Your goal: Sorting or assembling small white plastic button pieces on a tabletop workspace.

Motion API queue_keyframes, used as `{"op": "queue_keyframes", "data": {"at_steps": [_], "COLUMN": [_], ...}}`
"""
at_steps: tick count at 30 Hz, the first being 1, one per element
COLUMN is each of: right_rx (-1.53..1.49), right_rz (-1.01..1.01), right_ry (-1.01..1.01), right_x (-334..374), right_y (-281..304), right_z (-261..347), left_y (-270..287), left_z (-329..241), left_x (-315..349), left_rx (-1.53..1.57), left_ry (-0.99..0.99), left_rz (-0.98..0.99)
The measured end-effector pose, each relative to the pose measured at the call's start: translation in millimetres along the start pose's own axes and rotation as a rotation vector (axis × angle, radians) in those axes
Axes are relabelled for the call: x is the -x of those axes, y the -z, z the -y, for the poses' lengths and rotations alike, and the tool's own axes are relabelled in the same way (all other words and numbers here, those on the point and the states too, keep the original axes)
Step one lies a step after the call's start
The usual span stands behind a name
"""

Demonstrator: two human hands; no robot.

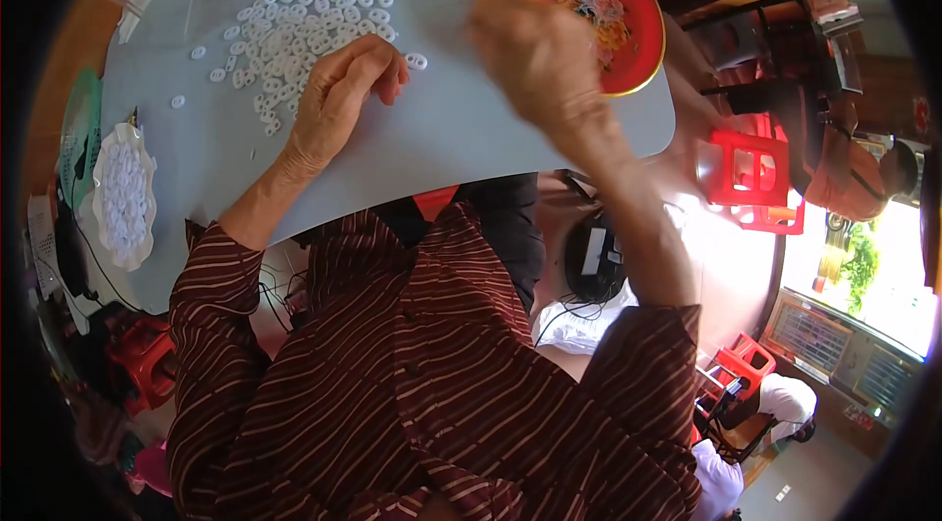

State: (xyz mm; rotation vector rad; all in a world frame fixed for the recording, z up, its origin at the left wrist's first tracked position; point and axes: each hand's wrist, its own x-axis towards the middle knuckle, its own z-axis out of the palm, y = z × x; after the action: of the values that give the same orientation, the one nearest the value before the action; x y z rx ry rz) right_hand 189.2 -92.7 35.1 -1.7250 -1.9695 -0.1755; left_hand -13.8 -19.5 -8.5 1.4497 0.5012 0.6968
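Many small white oval plastic pieces with two holes (pixel 285 50) lie loose on the grey table (pixel 432 133), left of centre. My left hand (pixel 343 94) rests at their near right edge, its fingers curled together; what they hold, if anything, is hidden. A single white oval piece (pixel 416 61) lies just right of those fingertips. My right hand (pixel 540 60) is raised at the near left rim of a round red tray (pixel 643 55) with a painted flower pattern and a yellow edge. Motion smears this hand, so its fingers and anything in them cannot be made out.
A scalloped white dish (pixel 145 197) heaped with small white pieces stands at the table's left edge, near a green plastic bag (pixel 80 133). Red stools (pixel 748 168) and a dark round-based object (pixel 594 256) are on the floor to the right. Other people sit farther off.
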Motion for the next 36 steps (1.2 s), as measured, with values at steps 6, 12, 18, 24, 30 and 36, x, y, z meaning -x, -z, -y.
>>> {"op": "queue_keyframes", "data": {"at_steps": [6, 12, 18, 24, 30, 36], "right_rx": [0.161, 0.239, 0.34, 0.034, 0.035, 0.005], "right_rz": [0.222, 0.267, 0.338, 0.32, 0.333, 0.415], "right_ry": [-0.192, -0.111, -0.125, -0.449, -0.355, -0.411], "right_x": [22, 20, 14, 23, 31, 26], "right_y": [47, 39, 39, 70, 64, 60], "right_z": [-82, -76, -84, -98, -88, -93], "left_y": [-7, -6, -6, -6, -8, -9], "left_z": [-9, -10, -12, -10, -9, -6], "left_x": [-4, -3, -4, -3, -3, -1], "left_rx": [-0.093, -0.133, -0.196, -0.203, -0.226, -0.264], "left_ry": [-0.001, 0.006, 0.019, -0.017, -0.027, -0.102], "left_rz": [0.041, 0.059, 0.084, 0.073, 0.082, 0.089]}}
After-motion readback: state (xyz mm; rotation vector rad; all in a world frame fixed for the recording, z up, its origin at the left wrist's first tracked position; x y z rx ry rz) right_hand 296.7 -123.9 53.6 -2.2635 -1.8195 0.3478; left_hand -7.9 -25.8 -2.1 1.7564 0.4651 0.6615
